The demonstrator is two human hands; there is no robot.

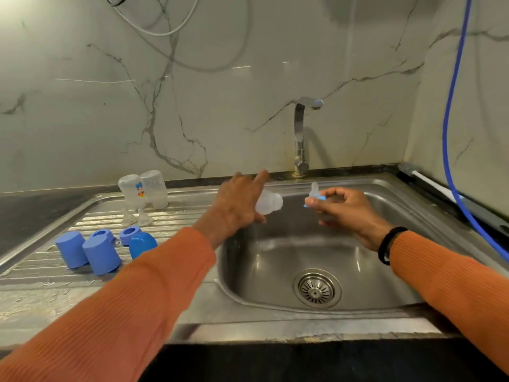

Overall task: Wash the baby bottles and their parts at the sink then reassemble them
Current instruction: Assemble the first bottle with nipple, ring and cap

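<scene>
Now the left hand (pixel 237 199) grips a clear bottle (pixel 269 201) over the sink (pixel 275 312); the right hand (pixel 347 210) pinches a teat ring (pixel 314 198).

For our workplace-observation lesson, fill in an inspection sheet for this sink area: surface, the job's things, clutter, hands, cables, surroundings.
Surface: steel drainboard left of the sink basin; basin holds only its drain strainer.
Job's things: two clear bottles upside down on the drainboard, two clear teats in front, blue caps and blue collar rings nearer.
Clutter: bottle brush on the ledge right of the basin.
Hands: left hand grips a clear bottle over the basin; right hand pinches a teat in a blue ring.
Cables: blue hose on the right, white cable on the wall.
Surroundings: marble-look wall, tap; no water seen running.
</scene>
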